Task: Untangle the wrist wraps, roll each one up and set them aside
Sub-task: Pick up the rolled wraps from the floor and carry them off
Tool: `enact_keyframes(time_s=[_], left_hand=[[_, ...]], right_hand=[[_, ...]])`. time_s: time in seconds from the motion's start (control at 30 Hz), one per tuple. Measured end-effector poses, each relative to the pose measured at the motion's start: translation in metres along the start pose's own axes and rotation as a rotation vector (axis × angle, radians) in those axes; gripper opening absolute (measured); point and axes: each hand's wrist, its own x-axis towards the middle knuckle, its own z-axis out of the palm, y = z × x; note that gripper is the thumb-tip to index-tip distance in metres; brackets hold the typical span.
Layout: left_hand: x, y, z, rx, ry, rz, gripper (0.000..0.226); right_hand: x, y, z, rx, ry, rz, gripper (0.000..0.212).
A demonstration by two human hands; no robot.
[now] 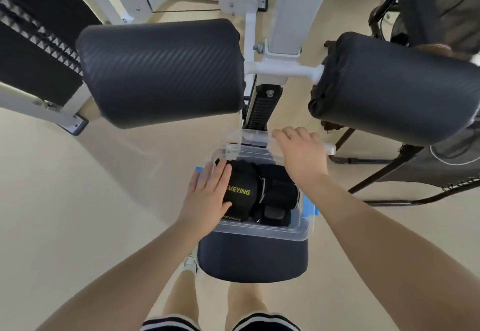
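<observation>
On the dark padded seat (253, 260) of a white-framed gym machine (281, 34) sits a clear plastic box (259, 232), and everything else is best placed from that box. Inside it lie the wrist wraps (259, 193), black fabric bundled together and filling most of the box. The bundle nearer the box's left wall carries yellow lettering, and a second strip of the same lettering shows at the box's near edge. The bundle toward the right wall is plain black with a pale edge strip between the two.

The left hand (209, 195) lies flat over the box's left rim, fingers straight and close together, resting on the lettered bundle with the thumb along its lower side; nothing is gripped. The right hand (302, 154) reaches to the far side of the box, palm down, fingers lightly bent over the clear lid (255, 138), which stands up behind the box's far wall. A thin ring shows on one finger. Whether those fingertips clasp the lid's edge or merely rest on it cannot be told.

Blue clips (310, 210) show at the box's left and right sides. Beyond the box, two large black roller pads (161, 71) stick out from the machine's white post, one on the far left, the other on the far right. Below the box's near edge, bare legs, dark shorts with white stripes and a pale shoe stand on the beige floor (78, 187).
</observation>
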Motion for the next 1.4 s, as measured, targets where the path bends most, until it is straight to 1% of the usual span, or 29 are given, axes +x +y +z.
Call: enact_keyframes(time_s=[0.07, 0.1, 0.13, 0.2, 0.23, 0.27, 0.3, 0.33, 0.37, 0.43, 0.5, 0.57, 0.6, 0.67, 0.73, 0.77, 0.83, 0.9, 0.97, 1.1, 1.23, 1.33, 1.4], left_hand=[[-0.007, -0.003, -0.003, -0.161, 0.032, -0.159, 0.077], [-0.011, -0.007, -0.004, -0.276, 0.048, -0.255, 0.067], [-0.014, -0.011, -0.007, -0.422, 0.061, -0.357, 0.059], [-0.02, -0.02, -0.015, -0.74, 0.082, -0.588, 0.049], [-0.022, -0.024, -0.019, -0.872, 0.097, -0.68, 0.047], [-0.024, -0.026, -0.023, -0.961, 0.119, -0.724, 0.045], [-0.024, -0.028, -0.028, -0.988, 0.138, -0.713, 0.045], [-0.025, -0.029, -0.033, -0.961, 0.148, -0.647, 0.046], [-0.025, -0.028, -0.038, -0.891, 0.157, -0.538, 0.047], [-0.02, -0.024, -0.043, -0.652, 0.156, -0.254, 0.05], [-0.013, -0.016, -0.041, -0.383, 0.05, -0.016, 0.055], [-0.01, -0.006, -0.032, -0.141, -0.086, 0.1, 0.06], [-0.01, -0.002, -0.028, -0.059, -0.123, 0.135, 0.062], [-0.011, 0.006, -0.02, 0.014, -0.133, 0.163, 0.065], [-0.011, 0.013, -0.015, 0.021, -0.123, 0.178, 0.067], [-0.01, 0.016, -0.013, 0.016, -0.119, 0.19, 0.069], [-0.005, 0.022, -0.011, 0.019, -0.127, 0.216, 0.074], [0.0, 0.027, -0.009, 0.033, -0.158, 0.199, 0.077], [0.006, 0.031, -0.009, 0.011, -0.187, 0.141, 0.079], [0.015, 0.033, -0.009, 0.015, -0.205, 0.116, 0.085], [0.022, 0.027, -0.006, 0.047, -0.224, 0.145, 0.097], [0.027, 0.021, -0.004, 0.069, -0.24, 0.197, 0.094], [0.026, 0.021, -0.001, 0.076, -0.21, 0.21, 0.093]], right_hand=[[-0.021, -0.003, -0.004, 0.03, 0.177, -0.029, 0.055], [-0.032, -0.006, -0.002, 0.039, 0.22, -0.049, 0.054], [-0.043, -0.011, 0.001, 0.033, 0.204, -0.073, 0.05], [-0.066, -0.026, 0.011, 0.027, 0.105, -0.089, 0.043], [-0.076, -0.034, 0.017, 0.039, 0.057, -0.087, 0.043], [-0.086, -0.041, 0.024, 0.056, 0.02, -0.093, 0.045], [-0.095, -0.048, 0.03, 0.07, -0.007, -0.104, 0.049], [-0.102, -0.055, 0.035, 0.078, -0.027, -0.109, 0.05], [-0.108, -0.061, 0.037, 0.086, -0.046, -0.102, 0.05], [-0.116, -0.071, 0.038, 0.098, -0.106, -0.074, 0.048], [-0.119, -0.076, 0.038, 0.104, -0.181, -0.049, 0.046], [-0.121, -0.078, 0.036, 0.147, -0.156, -0.024, 0.038], [-0.121, -0.077, 0.035, 0.199, -0.118, -0.005, 0.033], [-0.116, -0.072, 0.032, 0.289, -0.064, 0.084, 0.032], [-0.108, -0.062, 0.032, 0.331, -0.033, 0.246, 0.044], [-0.104, -0.055, 0.034, 0.349, -0.046, 0.333, 0.052], [-0.095, -0.04, 0.04, 0.391, -0.134, 0.458, 0.067], [-0.089, -0.028, 0.049, 0.368, -0.223, 0.475, 0.075], [-0.086, -0.022, 0.055, 0.336, -0.239, 0.438, 0.08], [-0.086, -0.016, 0.057, 0.371, -0.169, 0.445, 0.071], [-0.086, -0.013, 0.058, 0.417, -0.162, 0.46, 0.062], [-0.089, -0.009, 0.061, 0.416, -0.141, 0.463, 0.055], [-0.09, -0.009, 0.065, 0.5, -0.141, 0.476, 0.053]])
